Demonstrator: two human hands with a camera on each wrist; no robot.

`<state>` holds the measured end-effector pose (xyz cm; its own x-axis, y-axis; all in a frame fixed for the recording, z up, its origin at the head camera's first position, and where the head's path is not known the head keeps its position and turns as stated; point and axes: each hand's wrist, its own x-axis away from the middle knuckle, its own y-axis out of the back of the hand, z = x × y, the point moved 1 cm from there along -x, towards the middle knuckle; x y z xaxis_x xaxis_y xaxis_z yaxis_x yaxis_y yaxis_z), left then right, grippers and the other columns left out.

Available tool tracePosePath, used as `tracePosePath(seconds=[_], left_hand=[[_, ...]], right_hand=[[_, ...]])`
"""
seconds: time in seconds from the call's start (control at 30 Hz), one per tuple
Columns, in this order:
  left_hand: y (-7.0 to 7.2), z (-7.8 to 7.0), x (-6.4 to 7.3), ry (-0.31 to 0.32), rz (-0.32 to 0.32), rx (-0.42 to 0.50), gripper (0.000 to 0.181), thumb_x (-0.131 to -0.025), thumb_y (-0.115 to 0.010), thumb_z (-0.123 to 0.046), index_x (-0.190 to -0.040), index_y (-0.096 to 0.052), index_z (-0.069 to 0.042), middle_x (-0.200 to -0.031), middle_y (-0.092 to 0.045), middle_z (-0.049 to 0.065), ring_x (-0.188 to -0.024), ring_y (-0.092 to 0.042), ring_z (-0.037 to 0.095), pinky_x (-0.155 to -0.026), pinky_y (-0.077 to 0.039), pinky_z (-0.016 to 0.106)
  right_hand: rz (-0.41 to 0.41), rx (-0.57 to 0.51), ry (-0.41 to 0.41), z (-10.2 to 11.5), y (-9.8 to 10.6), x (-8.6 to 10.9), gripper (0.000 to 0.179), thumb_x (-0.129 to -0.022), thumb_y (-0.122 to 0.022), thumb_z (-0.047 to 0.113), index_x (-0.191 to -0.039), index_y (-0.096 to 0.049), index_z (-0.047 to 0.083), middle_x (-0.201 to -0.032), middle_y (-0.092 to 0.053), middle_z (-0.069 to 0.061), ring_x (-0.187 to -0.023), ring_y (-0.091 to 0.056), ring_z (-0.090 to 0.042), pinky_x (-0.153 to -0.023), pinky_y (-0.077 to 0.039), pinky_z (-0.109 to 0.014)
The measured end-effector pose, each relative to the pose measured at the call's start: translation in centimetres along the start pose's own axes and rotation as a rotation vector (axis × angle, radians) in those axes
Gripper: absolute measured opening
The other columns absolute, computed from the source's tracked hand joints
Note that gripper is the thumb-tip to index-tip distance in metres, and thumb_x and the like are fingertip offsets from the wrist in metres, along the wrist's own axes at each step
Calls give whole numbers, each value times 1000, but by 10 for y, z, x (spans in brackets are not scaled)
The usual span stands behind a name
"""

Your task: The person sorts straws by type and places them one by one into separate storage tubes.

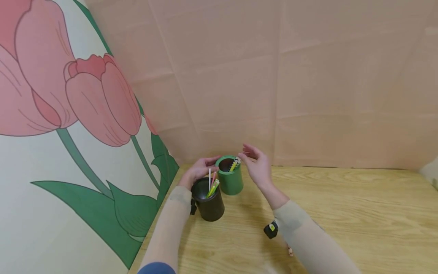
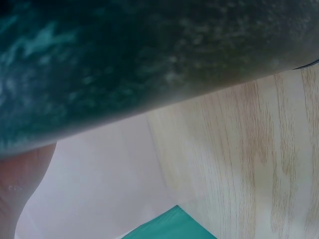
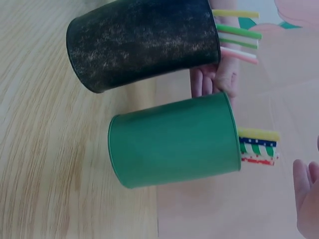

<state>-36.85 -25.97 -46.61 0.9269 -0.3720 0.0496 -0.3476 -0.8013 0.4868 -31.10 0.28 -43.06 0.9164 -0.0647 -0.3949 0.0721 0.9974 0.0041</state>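
Note:
A green cylindrical cup (image 1: 231, 183) stands on the table, holding patterned straws (image 3: 259, 148) that lean to its right side. Close in front and to its left is a black cup (image 1: 211, 207) with several thin straws (image 3: 238, 36), in yellow, green, white and pink. My left hand (image 1: 202, 169) reaches behind the black cup and holds the green cup by its upper left side; in the left wrist view a dark, blurred cup surface hides most of it. My right hand (image 1: 259, 167) is just right of the green cup's straws, fingers loosely bent, with a gap to them in the right wrist view.
The wooden table (image 1: 362, 209) meets a creased pinkish cloth (image 1: 325, 95) at the back. A white wall with painted tulips (image 1: 102, 95) borders the left side. A small reddish patterned piece (image 1: 290, 251) lies by the right forearm, partly hidden.

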Motion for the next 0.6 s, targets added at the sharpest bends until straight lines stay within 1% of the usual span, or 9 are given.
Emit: tracePosePath(seconds=[0.1,0.23,0.33,0.47,0.53,0.6], left_hand=[[0,0,0,-1,3,0,57,-106,-68,-13,-161,-50,-10,-161,-50,14,-142,-55,31,-116,-45,43],[-1,-1,0,-11,12,-5,57,-107,-67,-12,-161,-49,-8,-161,-51,15,-143,-54,31,-117,-44,45],[1,-1,3,-7,9,-6,57,-107,-66,-12,-161,-49,-8,-159,-53,15,-144,-53,31,-117,-44,47],[3,0,3,-3,5,2,57,-106,-68,-12,-161,-50,-10,-158,-55,13,-144,-53,30,-117,-43,48],[2,1,2,-10,5,-6,58,-106,-68,-13,-161,-50,-11,-158,-55,13,-144,-53,29,-117,-43,48],[1,2,1,-16,6,-9,57,-107,-67,-13,-161,-50,-11,-157,-56,14,-143,-53,29,-117,-44,48]], right_hand=[[3,-1,-12,-5,12,1,42,-100,-79,11,-140,-69,1,-130,-71,-21,-116,-69,-33,-89,-56,-18],[17,79,-46,-13,41,11,44,-100,-79,17,-141,-68,2,-131,-71,-21,-117,-69,-34,-87,-55,-17],[64,157,-86,-22,71,25,47,-102,-77,21,-143,-66,2,-132,-70,-21,-118,-69,-36,-85,-55,-17],[151,280,-156,-42,119,51,52,-104,-75,25,-147,-61,1,-134,-68,-24,-118,-69,-38,-83,-57,-20],[191,333,-198,-51,141,66,55,-103,-75,25,-148,-59,-2,-134,-67,-27,-117,-69,-39,-83,-59,-24],[228,348,-245,-61,160,79,57,-103,-76,22,-148,-56,-7,-134,-66,-31,-115,-70,-39,-82,-62,-30]])
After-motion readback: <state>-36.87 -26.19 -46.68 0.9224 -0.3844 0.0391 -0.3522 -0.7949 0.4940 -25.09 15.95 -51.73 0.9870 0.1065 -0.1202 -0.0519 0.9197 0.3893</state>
